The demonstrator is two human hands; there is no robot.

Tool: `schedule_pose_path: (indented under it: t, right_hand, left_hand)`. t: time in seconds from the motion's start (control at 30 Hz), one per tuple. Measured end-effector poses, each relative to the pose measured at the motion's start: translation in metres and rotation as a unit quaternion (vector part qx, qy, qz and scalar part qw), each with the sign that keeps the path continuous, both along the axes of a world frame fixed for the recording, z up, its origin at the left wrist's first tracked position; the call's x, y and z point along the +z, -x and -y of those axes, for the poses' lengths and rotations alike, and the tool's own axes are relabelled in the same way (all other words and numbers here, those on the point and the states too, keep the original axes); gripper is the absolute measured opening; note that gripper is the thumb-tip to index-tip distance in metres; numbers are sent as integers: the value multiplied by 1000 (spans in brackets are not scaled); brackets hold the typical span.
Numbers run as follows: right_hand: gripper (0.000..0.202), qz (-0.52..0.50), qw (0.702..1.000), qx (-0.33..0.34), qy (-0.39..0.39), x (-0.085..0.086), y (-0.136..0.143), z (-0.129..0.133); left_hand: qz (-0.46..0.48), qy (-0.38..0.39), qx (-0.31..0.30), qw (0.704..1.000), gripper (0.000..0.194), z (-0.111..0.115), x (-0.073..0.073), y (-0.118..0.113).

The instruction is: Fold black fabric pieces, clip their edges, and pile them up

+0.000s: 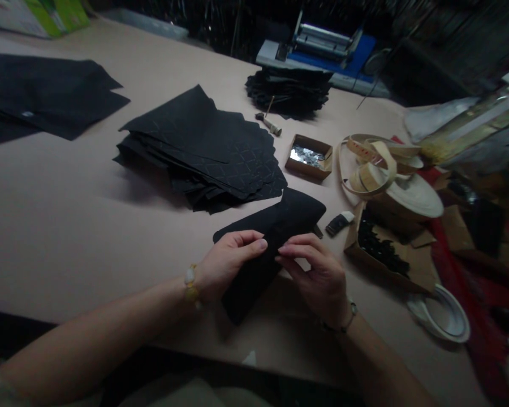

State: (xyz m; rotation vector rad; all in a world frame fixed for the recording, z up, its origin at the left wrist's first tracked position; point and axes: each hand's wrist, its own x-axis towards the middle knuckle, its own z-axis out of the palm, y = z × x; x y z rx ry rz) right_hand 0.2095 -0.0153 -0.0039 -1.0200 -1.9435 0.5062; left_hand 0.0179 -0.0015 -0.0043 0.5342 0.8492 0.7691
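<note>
A folded black fabric piece [254, 282] is held above the table near its front edge. My left hand [233, 260] grips it from the left, thumb on top and fingers partly hidden. My right hand [314, 271] pinches with thumb and forefinger at the right side of the piece; whatever lies between those fingertips is too small to make out. Just behind the hands lies a fanned stack of black pieces [203, 147], some with a grid pattern. A small box of shiny metal bits [309, 157] stands to the right of the stack.
Another black stack [288, 90] lies farther back, with black sheets [55, 93] at the left. On the right are tape rolls [441, 314], a cardboard box of black parts [382, 243] and a coiled strap [373, 169]. A blue device [331, 48] stands at the back.
</note>
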Motion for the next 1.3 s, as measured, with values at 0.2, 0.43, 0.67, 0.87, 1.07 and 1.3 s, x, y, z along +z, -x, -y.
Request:
schedule_pose_path:
  t: [0.2,0.43,0.67,0.87,1.07,1.3]
  right_hand:
    - [21,-24,1000,20,2,3,3,4]
    - [28,-28,1000,15,0,0,4,4]
    - [26,-21,999,-20,-34,0,3,5]
    - [30,-60,998,-6,-21,1,3,10]
    - [31,-89,996,-6,5,2,5,12]
    - [28,-140,988,-37,50,0,9,15]
  left_hand:
    - [-28,-11,-8,1000,37,0,-2,-1]
    - [-64,-57,-24,996,35,2,-3,-2]
    - [-30,-28,-15,999,34,2,-1,-2]
    - [10,12,-9,1000,36,3,2,-1]
    - [-7,-19,-35,999,33,5,2,-1]
    - [-69,-86,-34,993,30,4,2,-1]
